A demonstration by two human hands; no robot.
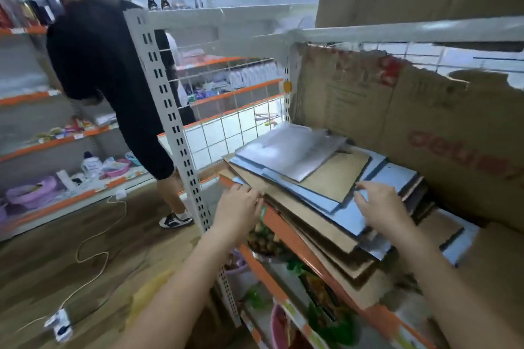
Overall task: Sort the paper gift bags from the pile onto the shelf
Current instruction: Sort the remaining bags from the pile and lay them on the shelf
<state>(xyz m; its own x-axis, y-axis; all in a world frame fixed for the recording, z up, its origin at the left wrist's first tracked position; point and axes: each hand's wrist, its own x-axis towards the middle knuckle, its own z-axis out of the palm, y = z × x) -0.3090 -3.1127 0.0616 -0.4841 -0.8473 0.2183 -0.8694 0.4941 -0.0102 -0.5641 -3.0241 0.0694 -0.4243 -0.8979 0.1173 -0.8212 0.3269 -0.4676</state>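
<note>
Head view blurred: left hand [239,202] pinches near-left corner of gift bags [317,195] stack on shelf [286,231]; right hand [381,204] flat on top, fingers relaxed.

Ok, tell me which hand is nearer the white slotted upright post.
Left. The left hand sits just right of the post, at the stack's corner; the right hand lies farther right, on the bags.

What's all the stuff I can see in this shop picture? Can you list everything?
flat paper bags: one pile, brown, blue and silver, on the shelf
shelf: one, orange-edged, under the pile
cardboard sheet: one, brown with red print, behind the pile
other person: one, black top, left aisle
white cable: one, on the floor
left hand: at the pile's front left corner
right hand: fingers on a blue bag
</note>
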